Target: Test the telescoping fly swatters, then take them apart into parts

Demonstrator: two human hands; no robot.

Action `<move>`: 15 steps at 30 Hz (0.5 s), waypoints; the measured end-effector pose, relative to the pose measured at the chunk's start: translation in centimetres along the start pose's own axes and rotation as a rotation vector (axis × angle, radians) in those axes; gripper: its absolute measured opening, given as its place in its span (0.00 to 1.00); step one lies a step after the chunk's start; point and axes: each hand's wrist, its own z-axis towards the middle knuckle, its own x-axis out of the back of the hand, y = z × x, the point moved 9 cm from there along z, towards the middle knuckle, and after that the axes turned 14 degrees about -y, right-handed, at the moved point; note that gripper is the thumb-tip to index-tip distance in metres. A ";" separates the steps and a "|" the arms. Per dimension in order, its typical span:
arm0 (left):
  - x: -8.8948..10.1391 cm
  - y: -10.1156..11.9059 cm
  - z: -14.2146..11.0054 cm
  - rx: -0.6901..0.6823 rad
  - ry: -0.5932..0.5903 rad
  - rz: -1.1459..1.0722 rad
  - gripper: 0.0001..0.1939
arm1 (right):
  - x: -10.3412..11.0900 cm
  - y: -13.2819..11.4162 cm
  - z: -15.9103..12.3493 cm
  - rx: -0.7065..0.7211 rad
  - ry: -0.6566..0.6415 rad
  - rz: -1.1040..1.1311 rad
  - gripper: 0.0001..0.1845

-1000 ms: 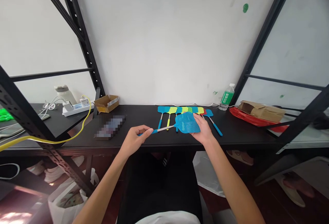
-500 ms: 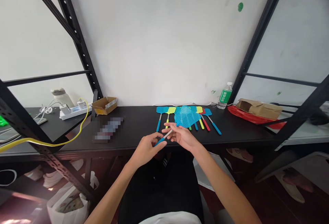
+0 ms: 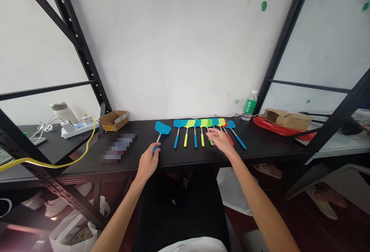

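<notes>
My left hand [image 3: 149, 162] is closed around the blue handle of a fly swatter [image 3: 163, 128]; the swatter's blue mesh head points away from me above the black tabletop [image 3: 162, 157]. Several more fly swatters lie in a row to its right, their heads overlapping along the wall and their handles towards me. Among them are a blue one [image 3: 175, 142], a yellow one [image 3: 185, 140], a red one [image 3: 230, 139] and another blue one [image 3: 241, 142]. Over the right part of this row, my right hand [image 3: 222, 141] is open with fingers stretched leftward, hiding some handles behind it.
An open cardboard box [image 3: 114, 121] and a blurred-out item [image 3: 119, 148] lie at the left. Farther left, a power strip [image 3: 79, 127] has a yellow cable [image 3: 89, 144]. At the right are a water bottle [image 3: 250, 105] and a brown package [image 3: 286, 120] on red plastic. Black shelf posts flank both sides.
My left hand has carried the blue fly swatter left and towards the table, its head now pointing away. My right hand has left that swatter and moved right, over the row.
</notes>
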 end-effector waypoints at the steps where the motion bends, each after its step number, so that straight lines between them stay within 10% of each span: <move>1: -0.1 -0.1 0.1 0.000 0.007 0.029 0.19 | 2.2 0.6 -0.1 0.000 0.095 -0.114 0.22; 7: -1.4 1.7 -0.3 -0.100 0.029 0.347 0.21 | 11.6 5.7 -2.9 -0.402 0.377 -0.715 0.22; 15: -2.4 2.8 -1.1 -0.157 0.055 0.560 0.18 | 13.0 8.2 -3.3 -0.560 0.311 -0.719 0.28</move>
